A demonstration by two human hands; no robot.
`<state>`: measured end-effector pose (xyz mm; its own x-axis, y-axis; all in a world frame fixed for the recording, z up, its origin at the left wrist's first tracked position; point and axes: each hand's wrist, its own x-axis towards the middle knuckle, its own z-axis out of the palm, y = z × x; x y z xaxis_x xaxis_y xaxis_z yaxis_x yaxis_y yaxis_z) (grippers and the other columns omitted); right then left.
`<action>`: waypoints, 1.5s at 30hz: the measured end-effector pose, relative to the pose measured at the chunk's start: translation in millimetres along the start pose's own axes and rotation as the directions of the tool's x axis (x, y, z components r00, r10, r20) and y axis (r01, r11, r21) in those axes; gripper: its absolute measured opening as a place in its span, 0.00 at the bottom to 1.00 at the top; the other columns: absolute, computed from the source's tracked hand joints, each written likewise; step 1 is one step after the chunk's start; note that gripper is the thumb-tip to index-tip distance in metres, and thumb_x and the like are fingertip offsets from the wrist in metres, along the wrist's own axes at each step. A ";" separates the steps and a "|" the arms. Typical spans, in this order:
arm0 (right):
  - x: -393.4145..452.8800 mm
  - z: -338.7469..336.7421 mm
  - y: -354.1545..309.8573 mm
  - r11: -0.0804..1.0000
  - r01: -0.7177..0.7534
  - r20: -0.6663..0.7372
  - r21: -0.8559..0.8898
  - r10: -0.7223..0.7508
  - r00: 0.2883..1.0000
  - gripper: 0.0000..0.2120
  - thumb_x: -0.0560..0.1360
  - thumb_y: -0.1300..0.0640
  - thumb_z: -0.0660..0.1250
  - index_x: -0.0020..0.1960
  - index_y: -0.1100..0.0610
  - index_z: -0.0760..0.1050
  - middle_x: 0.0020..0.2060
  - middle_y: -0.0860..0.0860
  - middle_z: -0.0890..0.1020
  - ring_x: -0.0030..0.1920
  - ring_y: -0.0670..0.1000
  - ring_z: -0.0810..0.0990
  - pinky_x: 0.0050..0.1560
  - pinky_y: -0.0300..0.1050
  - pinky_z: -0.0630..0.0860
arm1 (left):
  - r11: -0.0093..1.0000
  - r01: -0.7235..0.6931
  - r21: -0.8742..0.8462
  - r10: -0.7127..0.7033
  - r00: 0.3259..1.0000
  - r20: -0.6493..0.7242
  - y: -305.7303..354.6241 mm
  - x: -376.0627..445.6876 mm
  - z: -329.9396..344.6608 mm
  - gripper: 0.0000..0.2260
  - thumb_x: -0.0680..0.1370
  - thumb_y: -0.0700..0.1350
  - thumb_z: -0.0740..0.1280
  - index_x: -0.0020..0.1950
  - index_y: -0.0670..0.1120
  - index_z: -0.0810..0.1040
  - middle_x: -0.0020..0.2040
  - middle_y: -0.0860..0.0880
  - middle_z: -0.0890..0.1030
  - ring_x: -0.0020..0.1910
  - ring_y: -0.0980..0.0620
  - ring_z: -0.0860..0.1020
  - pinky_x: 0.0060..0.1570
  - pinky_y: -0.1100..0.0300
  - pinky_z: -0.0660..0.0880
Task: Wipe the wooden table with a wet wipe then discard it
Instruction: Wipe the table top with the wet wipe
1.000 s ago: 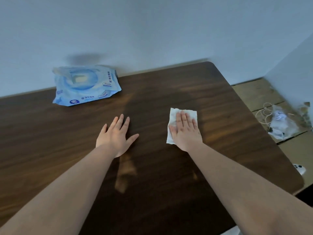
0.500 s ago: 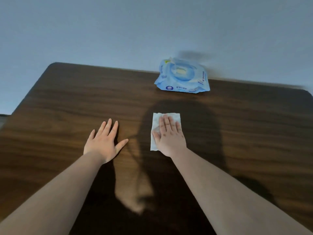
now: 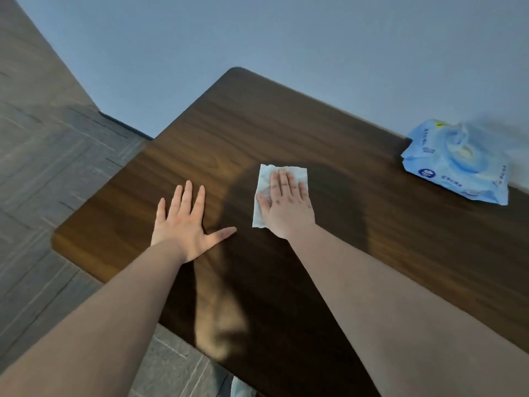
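A dark wooden table (image 3: 300, 133) fills the middle of the view, its far edge against a pale wall. A white wet wipe (image 3: 264, 181) lies spread flat on it. My right hand (image 3: 286, 202) presses flat on the wipe, fingers together and stretched out, covering most of it. My left hand (image 3: 186, 224) rests palm down on the bare wood to the left of the wipe, fingers spread, holding nothing.
A blue pack of wet wipes (image 3: 458, 161) lies at the table's far right by the wall. The table's left edge and rounded corners show, with grey tiled floor (image 3: 43, 181) beyond and below it.
My right hand has slid the wipe leftward across the table and my left hand moved with it. The view swung left, so the pack now sits far right and the table's left edge shows.
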<state>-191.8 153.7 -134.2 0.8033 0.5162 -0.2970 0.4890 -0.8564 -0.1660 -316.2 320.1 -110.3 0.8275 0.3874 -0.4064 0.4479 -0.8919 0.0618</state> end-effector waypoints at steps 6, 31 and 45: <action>48.5 -4.8 -60.9 0.994 0.110 0.008 -0.004 -0.110 0.994 0.30 0.81 0.42 0.39 0.77 0.56 0.37 0.77 0.53 0.40 0.76 0.53 0.37 0.74 0.52 0.34 | 0.998 0.022 -0.051 -0.024 0.999 -0.036 -2.1 3.6 3.3 0.53 0.64 0.80 0.48 0.77 0.47 0.36 0.78 0.49 0.37 0.76 0.50 0.36 0.74 0.46 0.38; -21.9 5.9 12.8 0.999 0.036 -0.007 0.012 -0.036 0.999 0.31 0.79 0.39 0.38 0.76 0.53 0.34 0.77 0.49 0.38 0.76 0.48 0.36 0.75 0.49 0.35 | 0.990 -0.142 0.024 0.143 0.987 -0.068 18.4 -11.1 -1.5 0.41 0.74 0.71 0.48 0.78 0.47 0.41 0.79 0.49 0.41 0.77 0.51 0.41 0.75 0.48 0.45; -180.6 10.1 255.1 0.905 -0.424 -0.056 0.043 0.426 0.903 0.31 0.79 0.38 0.37 0.76 0.52 0.34 0.77 0.49 0.37 0.76 0.48 0.36 0.72 0.46 0.33 | 0.826 -0.551 0.123 0.553 0.833 0.018 248.2 -54.3 29.4 0.36 0.76 0.69 0.47 0.78 0.53 0.40 0.79 0.51 0.41 0.77 0.52 0.40 0.75 0.48 0.43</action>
<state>-215.6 -158.2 -132.4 0.9527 0.1018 -0.2863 0.0869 -0.9941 -0.0644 -259.8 70.8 -99.7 0.9309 -0.1748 -0.3207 -0.1277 -0.9784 0.1625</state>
